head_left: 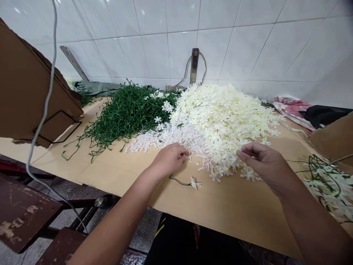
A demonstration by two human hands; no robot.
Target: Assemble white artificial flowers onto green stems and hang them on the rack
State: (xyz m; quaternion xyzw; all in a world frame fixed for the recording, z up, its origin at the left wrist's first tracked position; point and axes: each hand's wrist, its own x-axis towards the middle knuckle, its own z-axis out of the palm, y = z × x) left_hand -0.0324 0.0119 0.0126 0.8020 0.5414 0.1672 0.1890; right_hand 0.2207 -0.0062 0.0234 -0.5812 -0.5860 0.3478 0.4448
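Note:
My left hand (172,159), its fingers curled and pressed together, is at the front edge of a heap of thin white artificial stamens (176,136). What its fingertips hold, if anything, is too small to make out. With thumb and forefinger my right hand (261,160) pinches a white artificial flower petal piece at the near right side of a large pile of cream-white petal pieces (220,114). On the table between my forearms lies a single green stem with a white blossom end (194,183). A tangled heap of green plastic stems (129,114) is farther left.
A brown cardboard box (30,88) stands at the left, with a pale cable (48,99) hanging before it. Assembled flowers (328,184) lie at the right edge beside another brown box (335,141). A metal bracket (194,66) is fixed to the tiled wall.

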